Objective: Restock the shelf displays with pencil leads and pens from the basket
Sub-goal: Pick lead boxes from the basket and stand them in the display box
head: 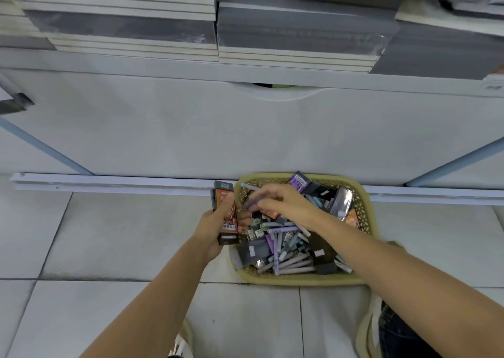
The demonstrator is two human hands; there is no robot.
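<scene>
A pale tiled floor (pixel 109 235) runs up to a white cabinet front (pixel 245 134), and the yellowish plastic basket (pixel 300 281) sits on the tiles against the cabinet's base rail, at about 5 o'clock from the middle of the view. It is heaped with loose pastel pens (pixel 294 265), dark and orange packs, and a purple pack (pixel 300 181) propped against its 12 o'clock rim. The right hand (pixel 286 202) reaches over the basket toward its 10 o'clock corner, fingers curled together and pinching what looks like a pale lilac pen (pixel 252 187), though blur hides the exact grip. At the basket's 9 o'clock side, just outside the rim, the left hand (pixel 215 226) holds a small upright stack of orange-and-black lead packs (pixel 226 207), thumb across the front and fingers wrapped behind. The step appears to be gathering stock before lifting it to the display. To do it well, the pen should probably be drawn out along its length so it does not drag neighbours over the rim, then tucked against the packs in the left hand, which needs a firm squeeze because the stack could fan apart. At 12 o'clock, above the cabinet, a shelf edge (pixel 163 68) carries stacks of wrapped grey pads (pixel 300 30).
</scene>
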